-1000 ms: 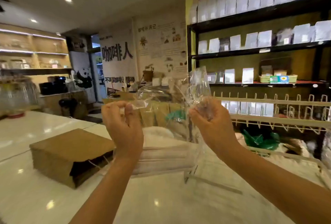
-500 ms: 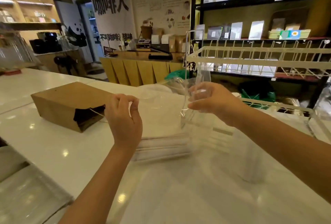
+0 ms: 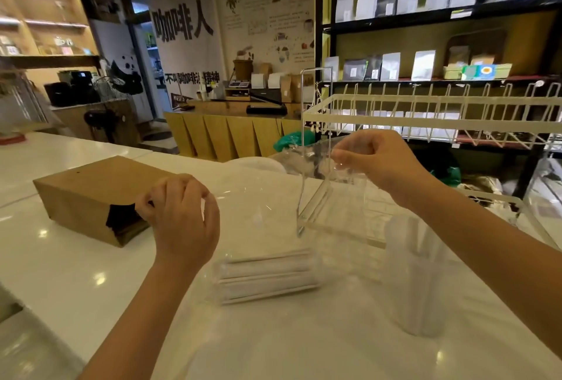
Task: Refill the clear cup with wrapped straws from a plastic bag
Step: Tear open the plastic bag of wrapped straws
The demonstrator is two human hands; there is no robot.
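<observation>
Both grips pinch the plastic bag (image 3: 261,197) mouth, left hand (image 3: 182,218) and right hand (image 3: 374,160) now lower and wider apart vs 1 s ago, so wrapped straws (image 3: 267,273) rest on worktop (image 3: 76,282) beside clear cup (image 3: 416,276), approx. ready for pulling out.

Interior lighting is warm and moderately bright, coming from overhead. Small ceiling-light reflections spot the glossy white table (image 3: 76,261), with glare patches at the near edge. Lit strips glow along the wall shelves (image 3: 45,23) at upper left. Shadows are soft and faint. Wide-angle distortion bows the black shelving (image 3: 395,19) at right and stretches the corners. Motion blur softens the frame, most strongly at lower left and far right. The clear cup (image 3: 416,276) reads hazy and indistinct.
</observation>
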